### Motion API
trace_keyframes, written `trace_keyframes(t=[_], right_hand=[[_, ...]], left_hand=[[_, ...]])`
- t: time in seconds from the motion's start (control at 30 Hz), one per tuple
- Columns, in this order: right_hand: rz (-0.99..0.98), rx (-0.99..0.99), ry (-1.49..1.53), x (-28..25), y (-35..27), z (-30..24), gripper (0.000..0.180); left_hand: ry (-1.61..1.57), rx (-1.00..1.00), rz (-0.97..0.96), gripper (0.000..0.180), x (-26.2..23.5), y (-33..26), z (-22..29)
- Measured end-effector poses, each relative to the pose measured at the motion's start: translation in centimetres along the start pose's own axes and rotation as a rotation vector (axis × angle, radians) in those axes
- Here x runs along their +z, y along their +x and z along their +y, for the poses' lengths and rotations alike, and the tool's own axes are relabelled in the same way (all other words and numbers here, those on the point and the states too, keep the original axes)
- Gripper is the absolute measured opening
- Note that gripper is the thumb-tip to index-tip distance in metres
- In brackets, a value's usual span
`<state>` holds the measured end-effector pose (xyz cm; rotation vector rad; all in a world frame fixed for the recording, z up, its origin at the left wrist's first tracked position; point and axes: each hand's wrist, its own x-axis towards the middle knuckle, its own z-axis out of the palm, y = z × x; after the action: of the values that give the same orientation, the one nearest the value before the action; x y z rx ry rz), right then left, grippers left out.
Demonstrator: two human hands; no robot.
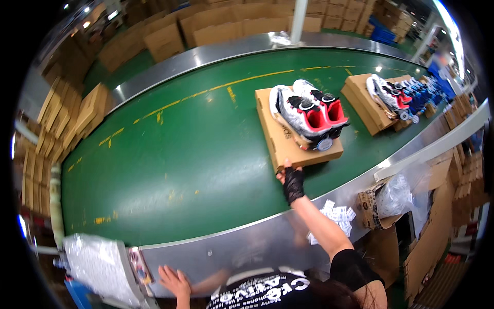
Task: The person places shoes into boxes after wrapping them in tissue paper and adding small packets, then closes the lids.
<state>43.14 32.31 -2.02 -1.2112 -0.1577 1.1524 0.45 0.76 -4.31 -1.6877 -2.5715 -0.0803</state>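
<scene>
My right hand (292,181), in a black fingerless glove, grips the near left corner of a brown cardboard shoe box (303,157) on the green conveyor belt (170,180). On the box's lid stands a pair of white and grey speckled sneakers (303,110) with red linings and black straps. A round tag (324,144) hangs at the heel of the nearer one. My left hand (175,282) is bare and rests with spread fingers on the metal ledge (206,256) along the belt's near side, holding nothing.
Farther right on the belt, another shoe box (365,105) carries similar sneakers (386,92), with blue shoes (419,95) behind. White paper slips (337,215) and an open carton with clear plastic (393,198) lie at the near right. Stacked boxes (77,118) stand left.
</scene>
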Motion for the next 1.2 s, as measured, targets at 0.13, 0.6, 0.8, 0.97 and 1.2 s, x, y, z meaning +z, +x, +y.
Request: trace_keyframes(t=[0.13,0.6,0.8,0.97,1.2], right_hand=[[-0.300,0.182,-0.354,0.0,-11.3,7.5,0.034],[-1.132,-0.822,-1.140,7.1,-13.8,-1.7,0.051],[-1.196,-0.857,-1.361,9.2,-14.4,-1.3,0.044],[-1.233,-0.523,-1.328,11.5,-21.1,-7.1,0.039],[-1.455,-0.273,-1.083,10.5,-24.8,-10.7,0.038]], left_hand=[[-0.011,-0.017,0.004,0.052,-0.4,0.7,0.7],[-0.807,0.693,0.272,0.050,-14.1,12.3,18.1],[-0.658,0.611,0.112,0.027,-14.5,15.3,17.1],[-0.740,0.656,-0.028,0.023,-22.3,14.5,13.0],[-0.593,0.694,0.097,0.021,-29.0,7.7,8.8]])
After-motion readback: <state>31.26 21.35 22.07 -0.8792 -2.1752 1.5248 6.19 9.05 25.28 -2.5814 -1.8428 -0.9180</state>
